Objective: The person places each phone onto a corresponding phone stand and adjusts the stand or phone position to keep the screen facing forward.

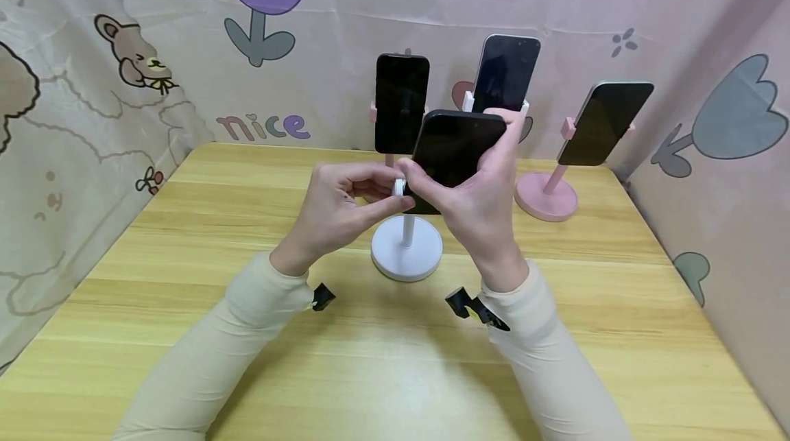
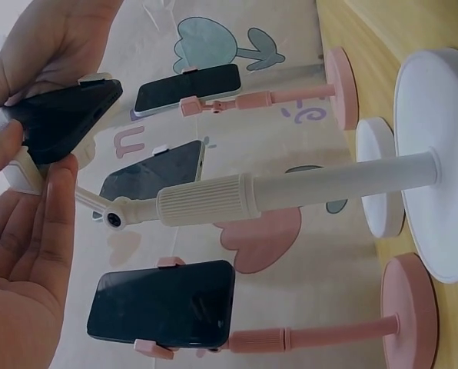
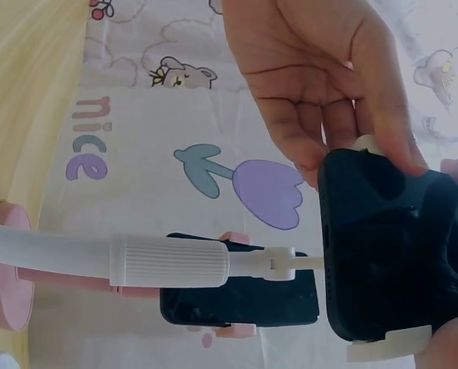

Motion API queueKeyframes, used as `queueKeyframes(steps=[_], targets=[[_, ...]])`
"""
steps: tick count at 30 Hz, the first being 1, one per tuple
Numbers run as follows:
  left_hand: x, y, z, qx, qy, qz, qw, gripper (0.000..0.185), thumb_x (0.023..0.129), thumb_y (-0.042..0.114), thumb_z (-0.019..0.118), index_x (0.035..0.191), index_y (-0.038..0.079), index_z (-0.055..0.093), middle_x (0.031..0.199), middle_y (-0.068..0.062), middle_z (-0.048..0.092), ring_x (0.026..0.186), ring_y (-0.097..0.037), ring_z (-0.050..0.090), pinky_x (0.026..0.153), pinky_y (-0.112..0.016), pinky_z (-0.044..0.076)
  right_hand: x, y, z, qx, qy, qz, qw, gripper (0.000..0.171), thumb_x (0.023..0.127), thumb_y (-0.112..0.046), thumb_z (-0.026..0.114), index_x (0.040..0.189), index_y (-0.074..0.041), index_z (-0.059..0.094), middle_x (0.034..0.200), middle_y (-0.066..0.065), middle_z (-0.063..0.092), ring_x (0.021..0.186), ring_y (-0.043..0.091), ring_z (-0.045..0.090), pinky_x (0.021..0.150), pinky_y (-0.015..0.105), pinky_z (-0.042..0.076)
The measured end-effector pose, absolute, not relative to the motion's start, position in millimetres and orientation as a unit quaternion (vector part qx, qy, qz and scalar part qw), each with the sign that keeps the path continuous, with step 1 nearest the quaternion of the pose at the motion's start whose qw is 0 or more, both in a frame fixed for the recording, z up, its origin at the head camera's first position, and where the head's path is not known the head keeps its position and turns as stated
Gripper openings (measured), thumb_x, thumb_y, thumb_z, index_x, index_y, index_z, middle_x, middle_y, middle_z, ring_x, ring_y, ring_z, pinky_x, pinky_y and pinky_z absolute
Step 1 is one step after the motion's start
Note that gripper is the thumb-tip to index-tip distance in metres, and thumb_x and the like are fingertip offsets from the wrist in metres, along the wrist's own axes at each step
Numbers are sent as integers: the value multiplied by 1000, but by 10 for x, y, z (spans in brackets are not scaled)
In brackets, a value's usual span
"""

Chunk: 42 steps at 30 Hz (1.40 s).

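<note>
A black smartphone (image 1: 459, 142) leans in the clamp of a white phone stand (image 1: 407, 249). My right hand (image 1: 484, 197) grips this phone, its thumb across the lower screen toward the left edge and its fingers at the right side. With thumb and fingers, my left hand (image 1: 339, 208) pinches the white clamp jaw (image 3: 367, 144) at the phone's left edge. On the opposite edge sits the other white clamp jaw (image 3: 394, 346). The ribbed white pole (image 2: 336, 181) shows whole in the left wrist view. My right hand partly covers the phone.
Behind stand a black phone (image 1: 401, 101) on a pink stand, another phone (image 1: 506, 70) in a white holder, and at right a phone (image 1: 607, 122) on a pink stand (image 1: 546, 195). A printed curtain (image 1: 370, 22) hangs around the wooden table (image 1: 216, 221).
</note>
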<state>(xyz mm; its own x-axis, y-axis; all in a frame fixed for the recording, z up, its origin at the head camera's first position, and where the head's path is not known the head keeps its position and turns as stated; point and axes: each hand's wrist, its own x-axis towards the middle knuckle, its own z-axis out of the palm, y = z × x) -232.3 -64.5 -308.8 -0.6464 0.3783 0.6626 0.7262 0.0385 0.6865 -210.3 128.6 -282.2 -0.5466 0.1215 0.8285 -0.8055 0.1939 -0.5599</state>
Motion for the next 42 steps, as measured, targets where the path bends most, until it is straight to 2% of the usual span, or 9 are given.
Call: queueKeyframes(steps=[3,8,12,15,17,20,24,31,42], targets=[[-2329,-648,-3093,-392,-705,-572,150,21,83,-6,88,103,-3,81,89,-13,81,77,-12,78,72,-29,67,-2096,1295,-2813,265,-659,593,379,84,74,-2,96,135,-3,38,119,11,75,117,24,72,102,36,56],[-2333,-641,-3088,-392,-710,-566,145,23,82,-5,90,103,-2,81,89,-12,81,76,-13,78,72,-30,67,-2068,1359,-2746,265,-669,605,341,78,75,2,96,129,-7,40,117,9,73,113,23,70,98,32,55],[-2330,-637,-3079,-392,-715,-561,143,24,81,-4,91,104,-2,81,90,-11,81,76,-13,78,72,-30,67,-2045,1453,-2694,281,-676,603,316,70,79,3,92,124,-14,41,112,7,69,105,25,71,89,28,58],[-2326,-640,-3082,-393,-716,-558,147,25,81,-4,91,104,-2,81,89,-10,81,76,-13,78,71,-30,67,-2019,1538,-2658,294,-678,599,310,62,85,2,85,126,-17,43,108,6,67,99,26,71,83,26,61],[-2328,-639,-3086,-395,-714,-558,150,25,81,-3,91,104,-2,81,89,-10,81,75,-13,78,71,-31,67,-2000,1584,-2635,300,-673,598,315,54,88,2,80,129,-11,47,107,6,68,97,26,71,83,26,63],[-2329,-633,-3095,-397,-710,-562,152,25,81,-3,91,103,-2,81,88,-10,81,74,-13,78,70,-32,67,-1972,1639,-2613,316,-673,584,326,43,92,5,75,129,3,53,113,6,70,95,24,71,86,25,64],[-2318,-627,-3101,-396,-707,-564,157,25,81,-3,91,103,-2,81,88,-9,82,74,-13,78,70,-33,67,-1971,1685,-2603,341,-659,584,329,41,92,10,75,128,14,56,121,7,70,97,23,72,88,25,64],[-2295,-600,-3093,-382,-713,-564,169,22,82,1,92,102,-1,81,87,-8,81,74,-12,78,71,-33,68,-2008,1731,-2626,349,-637,604,327,43,86,11,83,122,15,60,118,6,73,100,19,75,87,24,62],[-2283,-571,-3094,-355,-722,-570,170,22,82,2,92,101,-1,81,85,-8,80,72,-13,77,70,-33,67,-2052,1794,-2659,366,-648,597,299,39,83,15,83,116,14,64,113,4,74,96,15,78,88,26,65]])
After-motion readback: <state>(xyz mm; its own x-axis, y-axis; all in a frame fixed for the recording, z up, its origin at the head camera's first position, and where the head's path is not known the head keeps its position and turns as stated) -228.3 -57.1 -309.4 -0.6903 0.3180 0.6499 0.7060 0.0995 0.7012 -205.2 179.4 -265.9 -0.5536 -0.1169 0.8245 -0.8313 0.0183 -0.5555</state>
